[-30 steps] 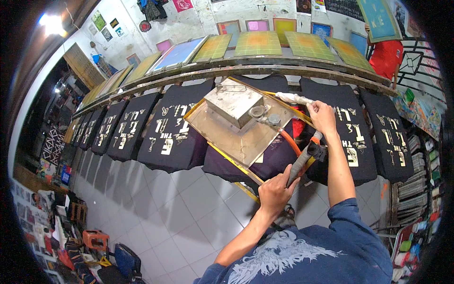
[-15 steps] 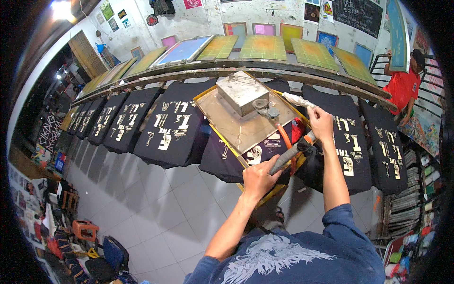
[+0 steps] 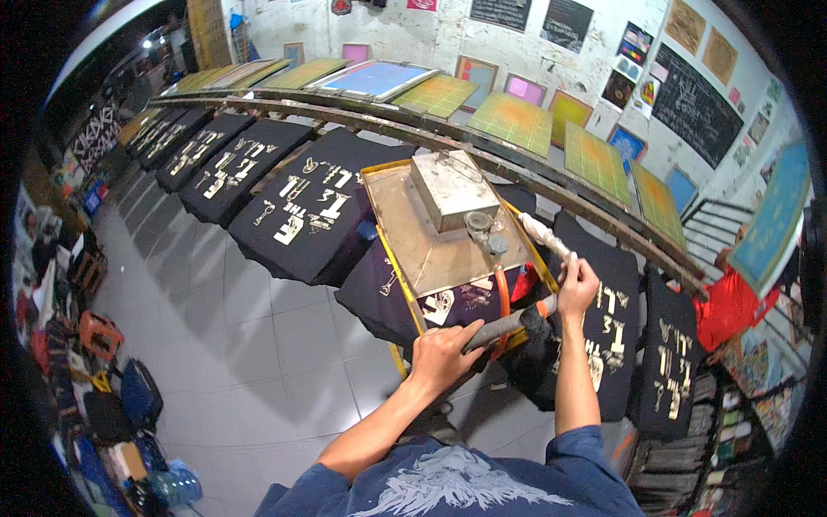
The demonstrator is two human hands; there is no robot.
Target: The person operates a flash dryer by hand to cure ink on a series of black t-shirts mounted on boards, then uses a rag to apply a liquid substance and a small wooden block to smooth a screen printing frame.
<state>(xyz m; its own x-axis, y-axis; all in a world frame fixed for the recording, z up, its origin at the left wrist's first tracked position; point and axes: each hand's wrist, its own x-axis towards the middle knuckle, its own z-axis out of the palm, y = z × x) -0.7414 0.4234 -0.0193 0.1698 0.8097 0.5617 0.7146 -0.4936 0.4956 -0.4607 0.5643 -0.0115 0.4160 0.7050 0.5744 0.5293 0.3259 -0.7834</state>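
A square heater-like panel (image 3: 401, 224) with a yellow metal frame and a silver box (image 3: 452, 194) on top hangs over a black T-shirt (image 3: 366, 297). My left hand (image 3: 444, 358) is wrapped round a thick grey-wrapped handle (image 3: 504, 329) at the panel's near side. My right hand (image 3: 577, 284) is closed on a white-wrapped handle (image 3: 543, 234) along its right side. An orange hose (image 3: 503, 302) runs from a round metal fitting (image 3: 482, 226) toward the grey handle. Cream print shows on the shirt below the panel's near edge.
More printed black T-shirts (image 3: 297, 207) lie in a row on both sides. Behind them, a long rail (image 3: 362, 116) bears several screen frames (image 3: 512, 121). A person in red (image 3: 732, 306) stands at the right, partly behind a blue panel (image 3: 775, 220). A blue chair (image 3: 139, 392) stands left.
The view has swung and tilted, showing more wall at the right. Both hands keep their grip on the panel's handles. The person in red is now more hidden by the blue panel.
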